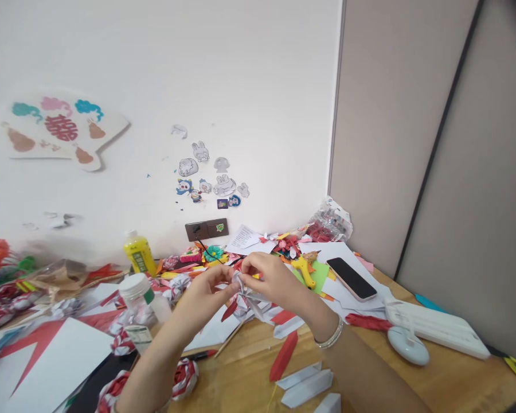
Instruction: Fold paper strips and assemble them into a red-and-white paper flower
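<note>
Above the wooden desk, my left hand (212, 292) and my right hand (269, 278) meet with fingertips pinched on a folded paper piece (243, 295). It is mostly white with red parts, and its white strips hang below my fingers. Part of it is hidden behind the fingers. My right wrist wears a silver bracelet (330, 332). Below the hands lie a folded red paper strip (284, 355) and several folded white strips (307, 387). A red-and-white paper rose (184, 378) rests beside my left forearm.
A yellow bottle (140, 253) and a white-lidded jar (135, 289) stand left. To the right are a yellow glue gun (304, 272), a phone (351, 279), a computer mouse (408, 345) and a white power strip (438, 330). Paper sheets (69, 367) lie at left. A wall socket (206, 229) is behind.
</note>
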The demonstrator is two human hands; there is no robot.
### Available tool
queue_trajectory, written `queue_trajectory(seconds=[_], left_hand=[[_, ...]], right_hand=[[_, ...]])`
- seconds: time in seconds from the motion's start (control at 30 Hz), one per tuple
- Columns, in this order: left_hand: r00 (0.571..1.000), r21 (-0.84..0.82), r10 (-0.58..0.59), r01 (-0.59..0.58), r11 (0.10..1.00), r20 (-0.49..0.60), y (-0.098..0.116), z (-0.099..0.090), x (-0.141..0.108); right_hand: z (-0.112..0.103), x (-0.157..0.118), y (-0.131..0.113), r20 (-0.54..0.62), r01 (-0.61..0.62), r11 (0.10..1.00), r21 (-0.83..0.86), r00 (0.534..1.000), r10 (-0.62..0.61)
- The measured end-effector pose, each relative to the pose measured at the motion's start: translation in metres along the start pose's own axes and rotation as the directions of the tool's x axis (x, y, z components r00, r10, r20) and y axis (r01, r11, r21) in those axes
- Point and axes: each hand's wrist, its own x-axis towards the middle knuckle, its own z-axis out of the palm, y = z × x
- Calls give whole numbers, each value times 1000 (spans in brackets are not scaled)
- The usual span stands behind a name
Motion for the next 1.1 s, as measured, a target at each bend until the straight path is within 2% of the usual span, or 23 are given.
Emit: queue_trajectory(seconds=[0.07,0.17,0.27,0.4,0.5,0.6,0.7,0.77,0.83,0.9,1.0,1.1], left_hand=[[1000,-62,2,-2,998,10,-2,2,0],[997,-36,25,-28,999,-69,-3,7,0],[987,64,84,-75,995,-139,-5,12,0],[957,282,217,-158,946,-193,-7,15,-1],[917,461,330,-198,865,-225,-8,14,-2],[897,502,368,-208,839,-244,-7,10,-2],[919,437,301,-168,884,-256,-5,7,-3],[937,370,240,-136,919,-254,-5,6,-3],[940,345,229,-134,929,-251,-6,8,-3],[924,394,281,-164,904,-259,-8,11,-3],[882,501,366,-183,846,-295,-10,17,-4],[873,514,366,-163,842,-323,-12,20,-4]], right_hand=[[-2,0,6,73,-105,977,188,993,92],[-3,1,18,208,-264,863,430,960,190],[-3,2,24,236,-304,824,478,948,213],[-1,1,17,85,-196,943,268,980,180],[2,1,9,-75,-52,998,43,996,55],[6,1,6,-142,127,983,-130,979,-146],[7,2,7,-124,242,948,-207,955,-271],[5,2,8,-98,245,949,-200,958,-269],[3,2,10,-75,209,961,-181,971,-225],[3,2,10,-72,188,962,-197,976,-205],[6,3,10,-105,219,933,-286,961,-258],[9,3,8,-122,183,930,-318,965,-232]])
